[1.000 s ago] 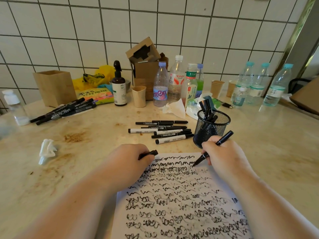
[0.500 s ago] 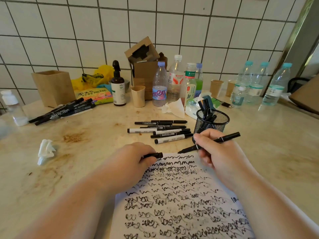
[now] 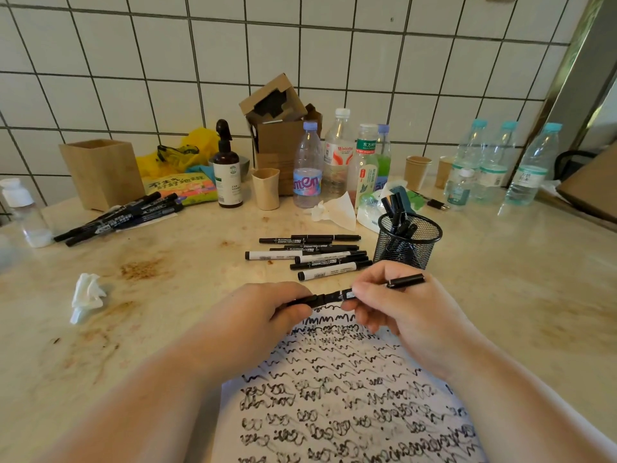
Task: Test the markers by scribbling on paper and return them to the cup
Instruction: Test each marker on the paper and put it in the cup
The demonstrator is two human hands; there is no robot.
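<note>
Black mesh cup, right of centre, holds several upright markers. Both hands hold one black marker level above the scribbled paper: left hand pinching its capped end, right hand curled round the barrel. Loose markers lie on the stained beige counter, below the white tiled wall.

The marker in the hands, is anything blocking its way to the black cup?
Nothing visible blocks it. The marker is held just in front of the mesh cup, with only bare table around. Other markers already stand inside, but the cup's right side looks open.
</note>
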